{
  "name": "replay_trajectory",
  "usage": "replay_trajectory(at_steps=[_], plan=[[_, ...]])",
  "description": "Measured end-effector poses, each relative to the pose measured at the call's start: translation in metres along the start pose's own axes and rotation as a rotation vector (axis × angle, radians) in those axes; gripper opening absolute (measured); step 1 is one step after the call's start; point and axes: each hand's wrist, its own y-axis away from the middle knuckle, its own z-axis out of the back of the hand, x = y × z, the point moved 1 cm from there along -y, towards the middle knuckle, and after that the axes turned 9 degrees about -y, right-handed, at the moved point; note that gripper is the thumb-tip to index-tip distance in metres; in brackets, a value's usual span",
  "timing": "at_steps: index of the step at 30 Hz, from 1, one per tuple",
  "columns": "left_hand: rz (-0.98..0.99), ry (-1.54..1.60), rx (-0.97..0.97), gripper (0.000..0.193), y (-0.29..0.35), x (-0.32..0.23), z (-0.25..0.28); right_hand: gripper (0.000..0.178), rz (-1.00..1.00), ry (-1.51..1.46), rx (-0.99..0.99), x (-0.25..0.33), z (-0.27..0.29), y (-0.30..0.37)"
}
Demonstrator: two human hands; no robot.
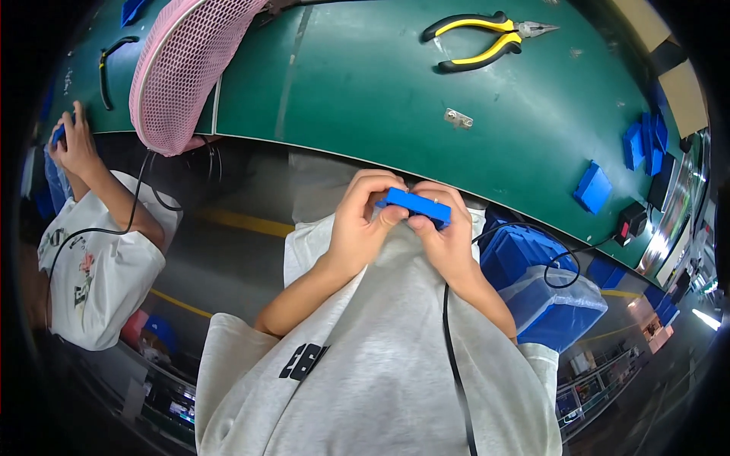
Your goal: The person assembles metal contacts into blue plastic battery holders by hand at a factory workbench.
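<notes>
Between my two hands is a small blue rectangular plastic piece (417, 204), held just off the table's near edge, over my lap. My left hand (366, 216) grips its left end, thumb on the near side and fingers curled behind. On its right end, my right hand (445, 232) is closed the same way. Small metallic bits show at the piece's upper edge, too small to make out. Beyond my hands, a small metal plate with holes (458, 118) lies on the green table (357, 91). Farther back rest pliers with yellow and black handles (487, 42).
Several blue plastic pieces (592, 187) lie at the table's right, near a black-and-red device (630, 223) with a cable. A pink mesh fan guard (182, 76) stands at the left. A co-worker (106, 251) sits farther left. Bagged blue bins (544, 292) stand by my right side.
</notes>
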Motion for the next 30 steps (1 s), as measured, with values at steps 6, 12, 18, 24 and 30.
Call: replay_trajectory(at_steps=[6, 12, 18, 24, 30], plan=[[0.033, -0.101, 0.150, 0.036, -0.002, 0.017, 0.000, 0.038, 0.016, 0.041, -0.111, -0.011, 0.001, 0.004], [0.153, -0.131, 0.082, 0.037, -0.008, 0.004, -0.010, 0.047, -0.073, -0.121, -0.162, -0.019, 0.003, -0.001], [0.181, -0.099, 0.081, 0.044, -0.006, 0.001, -0.013, 0.042, -0.129, -0.247, -0.161, -0.025, 0.003, -0.001], [0.217, -0.209, 0.069, 0.045, -0.012, -0.010, -0.014, 0.040, -0.093, -0.234, -0.125, -0.022, 0.003, -0.002], [0.183, -0.255, 0.060, 0.049, -0.011, -0.004, -0.016, 0.038, -0.093, -0.266, -0.129, -0.023, 0.003, -0.004]])
